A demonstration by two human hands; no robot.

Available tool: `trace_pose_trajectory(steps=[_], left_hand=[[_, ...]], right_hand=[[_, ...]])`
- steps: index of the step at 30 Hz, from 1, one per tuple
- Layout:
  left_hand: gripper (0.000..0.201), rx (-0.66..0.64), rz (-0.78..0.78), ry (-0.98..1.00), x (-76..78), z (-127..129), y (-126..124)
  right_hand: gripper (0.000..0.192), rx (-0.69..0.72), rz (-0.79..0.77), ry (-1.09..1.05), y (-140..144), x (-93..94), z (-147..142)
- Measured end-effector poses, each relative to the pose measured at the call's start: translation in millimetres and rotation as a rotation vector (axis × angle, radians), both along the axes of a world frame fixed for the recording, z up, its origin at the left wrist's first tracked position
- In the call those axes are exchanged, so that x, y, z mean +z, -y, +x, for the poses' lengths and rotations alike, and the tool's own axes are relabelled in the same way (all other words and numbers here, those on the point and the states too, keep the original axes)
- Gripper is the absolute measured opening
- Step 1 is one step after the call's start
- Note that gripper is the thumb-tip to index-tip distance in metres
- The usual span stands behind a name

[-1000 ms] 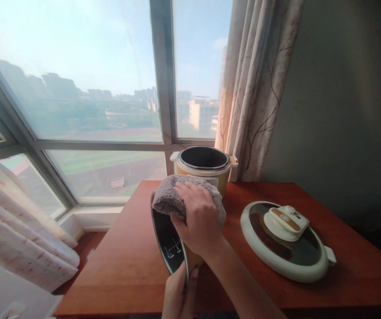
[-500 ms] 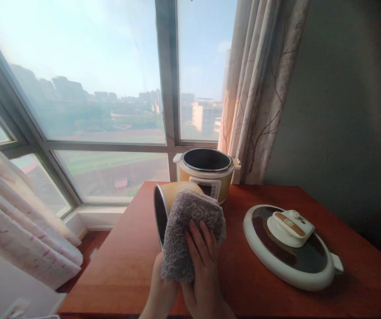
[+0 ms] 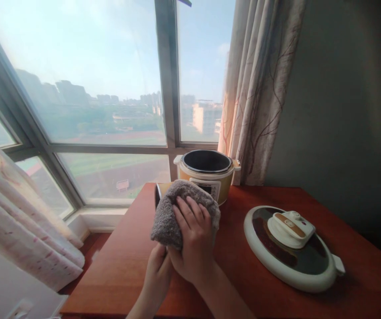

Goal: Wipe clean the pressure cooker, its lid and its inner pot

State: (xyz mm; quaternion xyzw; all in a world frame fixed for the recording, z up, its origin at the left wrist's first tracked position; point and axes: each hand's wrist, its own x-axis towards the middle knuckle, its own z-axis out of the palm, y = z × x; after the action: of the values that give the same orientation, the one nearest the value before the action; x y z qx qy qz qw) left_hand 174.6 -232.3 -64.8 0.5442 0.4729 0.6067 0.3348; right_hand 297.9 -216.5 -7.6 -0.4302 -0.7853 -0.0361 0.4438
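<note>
A folded grey towel (image 3: 165, 217) is draped over the inner pot (image 3: 163, 190), which is tipped on its side above the table. Only a strip of the pot's golden outside and dark rim shows at the upper left; the towel covers the rest. My right hand (image 3: 193, 241) grips the towel, fingers bent over it, and presses it against the pot's outer wall. Below the towel, my left hand (image 3: 159, 263) is closed at the pot's near rim, thumb on top and its other fingers mostly hidden. Behind stands the yellow-and-white electric cooker (image 3: 223, 186), its top uncovered.
The cooker's round lid (image 3: 325, 261), white-rimmed with a handle block on top, lies at the right of the reddish wooden table (image 3: 117, 261). A window frame (image 3: 168, 110) and a curtain (image 3: 253, 110) border the table's far side.
My right hand and the towel have shifted up and to the left over the pot, hiding more of its opening. The towel is more crumpled. Cooker and lid stay in place.
</note>
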Motion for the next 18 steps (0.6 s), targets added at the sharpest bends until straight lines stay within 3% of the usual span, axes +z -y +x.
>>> trace_pose_trajectory(steps=[3, 8, 13, 18], left_hand=[[0.034, -0.064, 0.002, 0.025, 4.9, -2, -4], [0.038, -0.192, -0.028, 0.031, -3.8, -2, -1], [0.035, -0.189, 0.0, -0.102, -14.6, -3, 10], [0.034, -0.169, 0.025, -0.141, -20.8, -1, 16]], right_hand=[[0.063, 0.0, -0.07, 0.045, -15, 18.2, -6], [0.056, -0.011, -0.17, 0.082, -43, 53.9, -15], [0.037, -0.044, -0.328, 0.206, -77, 83.6, -22], [0.043, -0.033, -0.437, 0.365, -100, 94.4, -27]])
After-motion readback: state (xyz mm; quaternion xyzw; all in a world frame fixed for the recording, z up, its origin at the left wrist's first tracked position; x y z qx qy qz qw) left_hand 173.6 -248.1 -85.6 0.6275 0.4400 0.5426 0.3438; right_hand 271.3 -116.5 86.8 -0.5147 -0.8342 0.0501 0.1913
